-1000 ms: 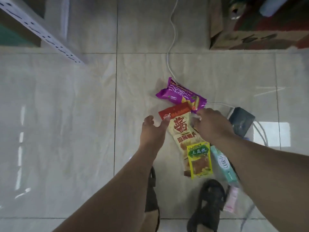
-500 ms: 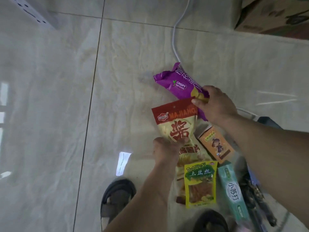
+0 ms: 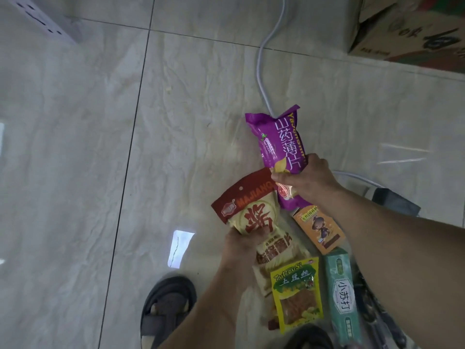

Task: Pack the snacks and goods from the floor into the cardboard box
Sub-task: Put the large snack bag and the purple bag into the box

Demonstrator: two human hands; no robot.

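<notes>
Two hands busy: left hand [image 3: 241,244] grips red-cream pouch [image 3: 254,217], right hand [image 3: 308,181] purple bag [image 3: 279,144]; cardboard box [image 3: 412,28] cropped.

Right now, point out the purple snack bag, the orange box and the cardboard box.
purple snack bag [image 3: 279,139]: head view, upper front panel.
orange box [image 3: 319,229]: head view, printed top face.
cardboard box [image 3: 412,28]: head view, printed side wall.

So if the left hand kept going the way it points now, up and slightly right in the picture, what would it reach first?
Probably the right hand, which grips the purple snack bag just past the top of the red and cream pouch that the left hand holds. Depth is unclear, so it might pass underneath.
</notes>
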